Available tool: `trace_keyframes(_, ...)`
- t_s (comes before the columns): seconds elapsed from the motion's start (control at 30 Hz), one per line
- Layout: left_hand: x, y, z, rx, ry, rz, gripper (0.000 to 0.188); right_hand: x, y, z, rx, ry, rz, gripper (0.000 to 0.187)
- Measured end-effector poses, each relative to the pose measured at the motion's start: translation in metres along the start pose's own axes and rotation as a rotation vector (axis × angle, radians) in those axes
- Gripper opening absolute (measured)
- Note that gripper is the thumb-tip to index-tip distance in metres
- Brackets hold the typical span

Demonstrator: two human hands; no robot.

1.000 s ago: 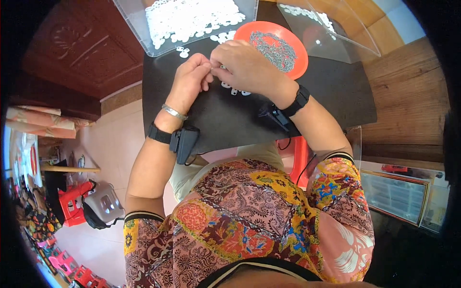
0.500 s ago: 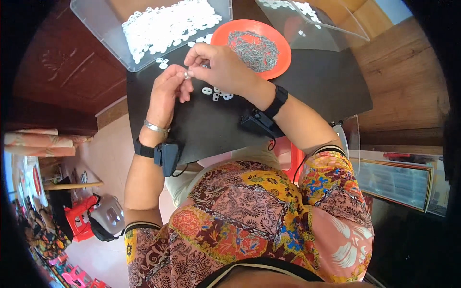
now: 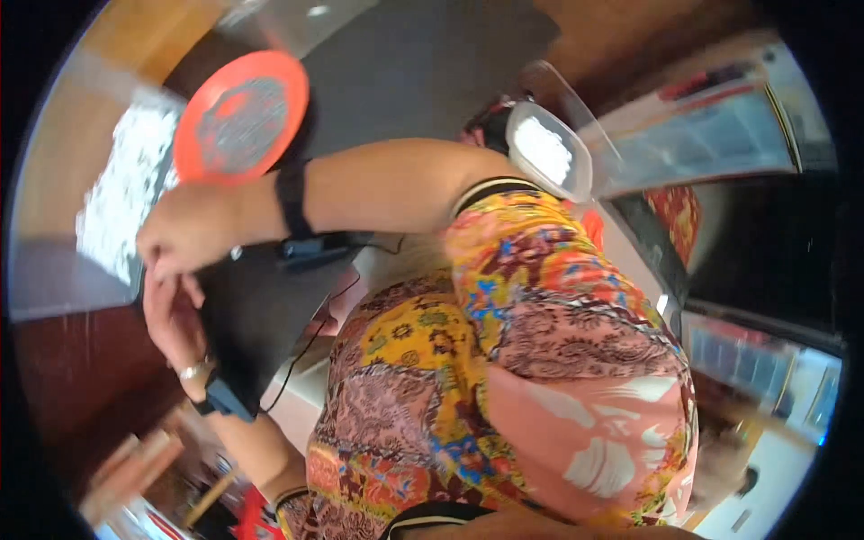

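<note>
My left hand (image 3: pixel 173 317) and my right hand (image 3: pixel 191 232) meet over the left part of the dark table (image 3: pixel 387 63). Their fingertips are pinched together, and what lies between them is too small and blurred to make out. Just beyond my right hand sits a red-orange plate (image 3: pixel 292 81) heaped with thin grey metal pieces (image 3: pixel 243 126). Left of the plate is a pile of small white plastic pieces (image 3: pixel 130 189) in a clear bin, smeared by motion. One small white piece (image 3: pixel 237 253) lies on the table beside my right wrist.
A clear tub (image 3: pixel 580 180) filled with white pieces (image 3: pixel 543 148) stands to the right, beyond my right elbow. Black devices are strapped at both wrists, with cables running toward my lap. A glass-fronted case (image 3: pixel 711 135) stands at the far right.
My view has swung to the right, so the table, plate and both hands now appear further left. The tub at the right has come into sight. My hands stay together.
</note>
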State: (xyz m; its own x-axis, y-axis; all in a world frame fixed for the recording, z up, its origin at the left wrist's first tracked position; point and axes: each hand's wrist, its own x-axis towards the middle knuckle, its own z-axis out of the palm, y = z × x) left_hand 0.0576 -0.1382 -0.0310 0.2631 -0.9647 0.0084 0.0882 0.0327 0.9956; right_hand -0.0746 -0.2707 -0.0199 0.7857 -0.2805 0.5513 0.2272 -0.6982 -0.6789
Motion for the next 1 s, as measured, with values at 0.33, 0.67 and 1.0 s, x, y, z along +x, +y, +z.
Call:
trace_keyframes(0.33,0.001,-0.006,-0.014,-0.14,-0.042,-0.01,0.037,-0.006,-0.009,0.005,-0.22,-0.046,-0.025,0.022)
trace_keyframes(0.67,0.012,-0.007,-0.004,-0.191,-0.027,0.031,0.019,0.008,-0.015,-0.047,-0.371,-0.109,0.012,0.026)
trace_keyframes(1.0,-0.001,-0.001,-0.009,-0.107,0.165,-0.011,0.014,-0.008,0.023,-0.097,-0.798,-0.488,0.361,0.021)
